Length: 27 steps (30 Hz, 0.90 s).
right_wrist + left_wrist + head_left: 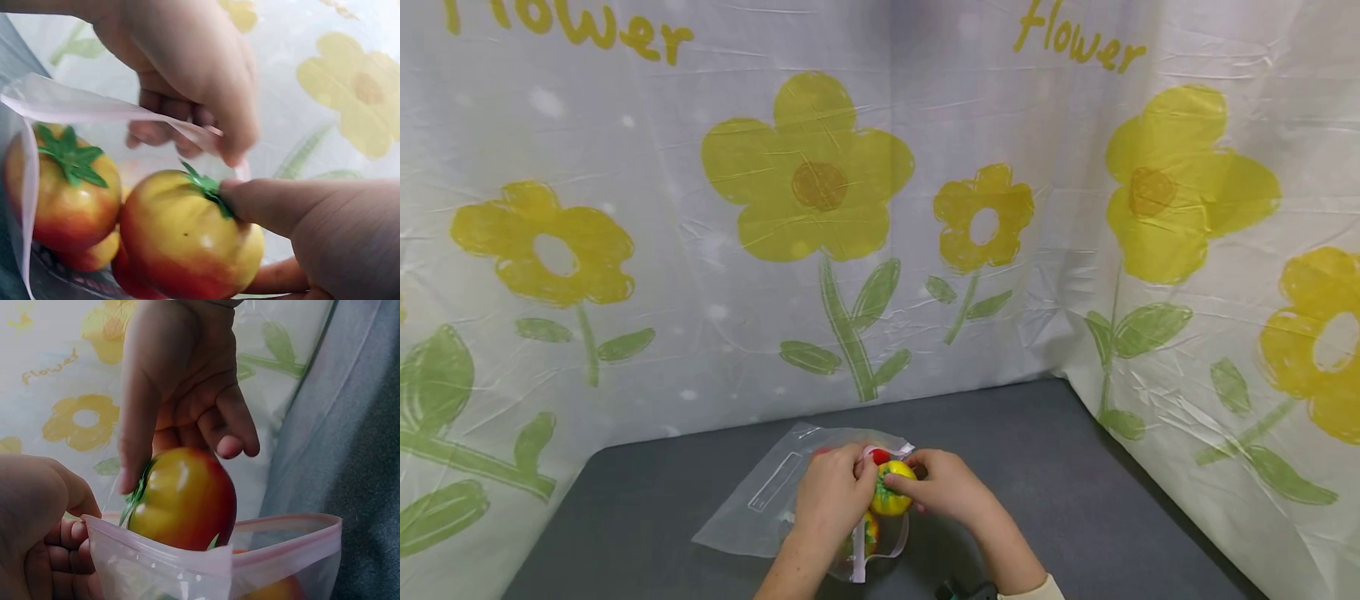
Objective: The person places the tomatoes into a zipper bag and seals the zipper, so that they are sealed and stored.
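A clear zip bag (745, 512) with a pinkish zip edge lies on the dark table, its mouth spread. My left hand (829, 496) pinches the edge of that mouth between thumb and fingers. My right hand (951, 487) grips a yellow-and-red tomato (187, 244) at the bag's opening, with its thumb beside the green leafy top and fingers round the far side. Inside the bag, another tomato (69, 187) with a green star-shaped top sits beside the held one. More red and yellow fruit shows beneath them, partly hidden.
The dark grey table (647, 500) extends around the bag on both sides. A white curtain (700, 333) printed with yellow flowers hangs behind and to the sides. Near the right forearm, a small dark object (966, 592) shows at the bottom edge of the head view.
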Motion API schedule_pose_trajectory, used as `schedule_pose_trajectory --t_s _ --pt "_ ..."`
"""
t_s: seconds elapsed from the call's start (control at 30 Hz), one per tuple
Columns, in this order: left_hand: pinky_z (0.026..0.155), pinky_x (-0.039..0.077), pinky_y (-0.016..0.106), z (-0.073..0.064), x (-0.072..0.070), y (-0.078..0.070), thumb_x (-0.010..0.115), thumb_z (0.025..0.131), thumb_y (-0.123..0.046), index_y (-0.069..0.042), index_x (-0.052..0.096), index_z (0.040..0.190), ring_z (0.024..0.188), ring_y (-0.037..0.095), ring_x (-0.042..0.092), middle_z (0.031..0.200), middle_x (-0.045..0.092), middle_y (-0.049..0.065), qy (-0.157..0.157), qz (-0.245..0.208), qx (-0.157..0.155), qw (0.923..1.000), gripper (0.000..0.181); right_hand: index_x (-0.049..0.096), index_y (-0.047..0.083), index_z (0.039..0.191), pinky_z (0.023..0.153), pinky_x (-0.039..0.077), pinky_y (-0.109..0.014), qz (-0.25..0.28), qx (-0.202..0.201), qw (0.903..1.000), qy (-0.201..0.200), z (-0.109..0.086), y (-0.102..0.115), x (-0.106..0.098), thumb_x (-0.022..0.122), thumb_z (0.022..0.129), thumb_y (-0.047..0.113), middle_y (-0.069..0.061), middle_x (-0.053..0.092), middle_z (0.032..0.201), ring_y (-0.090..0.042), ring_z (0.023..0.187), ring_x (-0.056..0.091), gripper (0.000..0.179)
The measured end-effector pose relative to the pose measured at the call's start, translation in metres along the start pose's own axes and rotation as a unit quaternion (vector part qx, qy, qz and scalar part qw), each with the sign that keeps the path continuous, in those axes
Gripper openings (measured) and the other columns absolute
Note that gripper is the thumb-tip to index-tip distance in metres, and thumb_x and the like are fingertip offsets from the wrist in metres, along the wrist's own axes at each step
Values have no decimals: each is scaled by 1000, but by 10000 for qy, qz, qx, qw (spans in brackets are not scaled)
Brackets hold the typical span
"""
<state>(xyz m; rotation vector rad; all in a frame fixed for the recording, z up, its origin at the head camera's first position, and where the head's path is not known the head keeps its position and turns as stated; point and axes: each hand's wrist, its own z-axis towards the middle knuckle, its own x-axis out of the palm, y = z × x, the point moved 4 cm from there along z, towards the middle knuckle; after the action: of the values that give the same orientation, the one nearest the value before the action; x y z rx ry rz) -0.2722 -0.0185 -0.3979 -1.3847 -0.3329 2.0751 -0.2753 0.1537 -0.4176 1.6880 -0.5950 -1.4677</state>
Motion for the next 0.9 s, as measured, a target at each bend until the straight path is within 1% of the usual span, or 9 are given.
schedule_pose_trajectory --t_s 0.2,0.3,0.4,0.5,0.57,0.7,0.8,0.9 --pt "46 27 28 0 -1 0 65 90 -20 -18 43 62 47 11 33 55 31 -8 -55 0 92 9999 35 70 1 113 57 53 -32 55 -123 9995 -289 2 5 12 74 92 44 -3 69 88 -15 59 63 48" --pt "46 27 29 -1 -1 0 64 90 -20 -17 43 62 47 11 34 55 33 -8 -39 23 77 10000 35 69 -2 114 57 53 -30 130 -160 9986 -490 3 7 17 75 92 40 -5 70 89 -14 59 64 48" --pt "46 28 29 -1 -1 0 64 90 -19 -17 44 63 48 11 35 55 34 -7 9 9 27 10000 34 68 -6 116 56 54 -29 137 -226 9972 -705 3 10 22 75 92 36 -11 72 94 -12 60 65 49" --pt "46 29 30 0 -1 1 63 90 -19 -17 44 63 48 11 35 55 35 -7 49 -35 -32 10000 33 66 -9 122 56 54 -28 211 -219 9963 -803 3 11 26 75 92 34 -16 72 102 -13 62 67 53" --pt "46 28 29 0 -1 2 62 90 -19 -17 43 63 48 11 35 55 34 -7 39 -51 -46 10000 34 65 -9 126 56 54 -28 334 -223 9961 -791 4 12 29 75 92 31 -17 72 108 -16 65 69 54" --pt "46 26 29 0 -2 3 62 90 -18 -17 42 62 48 11 32 55 33 -7 -32 -86 -11 10000 35 64 -7 129 60 55 -28 646 -353 9955 -590 5 13 32 75 91 24 -15 72 109 -24 72 72 51" --pt "46 27 30 0 -3 2 62 89 -18 -18 41 62 50 10 33 56 34 -7 -136 -101 67 9998 34 66 -4 129 66 57 -29 818 -526 9943 -434 5 14 34 73 89 22 -13 72 112 -24 86 72 48" --pt "47 29 29 -1 -4 0 62 88 -17 -19 41 62 50 10 35 57 34 -8 -165 -100 146 9997 34 67 -2 129 68 57 -29 881 -674 9932 -355 5 16 36 71 90 22 -11 72 111 -23 89 71 46"
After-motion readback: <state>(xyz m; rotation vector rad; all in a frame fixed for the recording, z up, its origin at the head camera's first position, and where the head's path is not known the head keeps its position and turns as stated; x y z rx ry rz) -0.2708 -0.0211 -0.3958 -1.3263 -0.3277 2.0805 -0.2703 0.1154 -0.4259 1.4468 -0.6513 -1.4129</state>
